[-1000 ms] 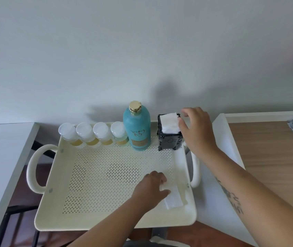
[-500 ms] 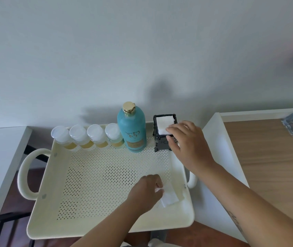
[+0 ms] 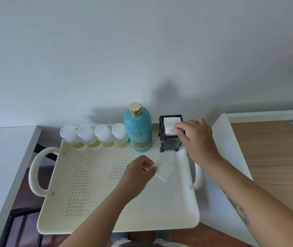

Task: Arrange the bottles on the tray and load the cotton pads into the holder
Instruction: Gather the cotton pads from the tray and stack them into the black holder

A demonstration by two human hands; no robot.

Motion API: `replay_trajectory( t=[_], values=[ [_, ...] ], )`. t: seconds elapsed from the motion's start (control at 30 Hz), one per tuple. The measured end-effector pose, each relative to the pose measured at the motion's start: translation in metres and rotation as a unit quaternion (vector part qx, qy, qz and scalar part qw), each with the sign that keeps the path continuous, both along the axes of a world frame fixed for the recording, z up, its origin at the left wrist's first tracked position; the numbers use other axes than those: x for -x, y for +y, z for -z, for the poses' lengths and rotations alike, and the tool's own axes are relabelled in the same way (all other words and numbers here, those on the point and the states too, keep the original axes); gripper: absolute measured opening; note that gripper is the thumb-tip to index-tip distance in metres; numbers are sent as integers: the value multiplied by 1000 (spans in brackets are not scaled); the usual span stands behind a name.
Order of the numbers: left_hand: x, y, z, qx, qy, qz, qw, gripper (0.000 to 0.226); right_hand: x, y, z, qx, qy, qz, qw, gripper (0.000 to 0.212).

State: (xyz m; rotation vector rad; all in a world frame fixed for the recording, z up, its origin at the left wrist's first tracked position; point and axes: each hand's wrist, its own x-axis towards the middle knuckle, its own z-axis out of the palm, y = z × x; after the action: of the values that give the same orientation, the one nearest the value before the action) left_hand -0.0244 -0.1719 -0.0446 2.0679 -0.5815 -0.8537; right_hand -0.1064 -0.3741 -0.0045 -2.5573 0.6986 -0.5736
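the bottles [image 3: 106,138] stand in a row at the back of the tray [image 3: 117,223]. the right hand [image 3: 194,138] pushes pads down in the holder [image 3: 170,134], grip shut on them. the left hand [image 3: 138,171] pinches one more pad [image 3: 164,169]. nearly done.

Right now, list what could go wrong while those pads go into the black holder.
1. The right hand presses on pads at the top of the narrow holder, which stands at the tray's far right corner; a sideways push might tip it against the teal bottle.
2. The left hand pinches the next cotton pad only by one corner, so it could slip or fold.
3. The holder looks nearly full; another pad may sit crooked.
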Motion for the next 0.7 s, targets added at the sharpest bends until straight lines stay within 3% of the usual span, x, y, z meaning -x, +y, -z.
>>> replay_trajectory(
  t=[0.27, 0.7],
  values=[
    [-12, -3, -19, 54, 56, -46, 996, 10, -6, -7, -5, -43, -3, 7, 999, 11],
    [-15, -19, -44, 159, 90, -83, 980, 7, 3, -2, -6, 36, 15, -58, 998, 13]
  ],
)
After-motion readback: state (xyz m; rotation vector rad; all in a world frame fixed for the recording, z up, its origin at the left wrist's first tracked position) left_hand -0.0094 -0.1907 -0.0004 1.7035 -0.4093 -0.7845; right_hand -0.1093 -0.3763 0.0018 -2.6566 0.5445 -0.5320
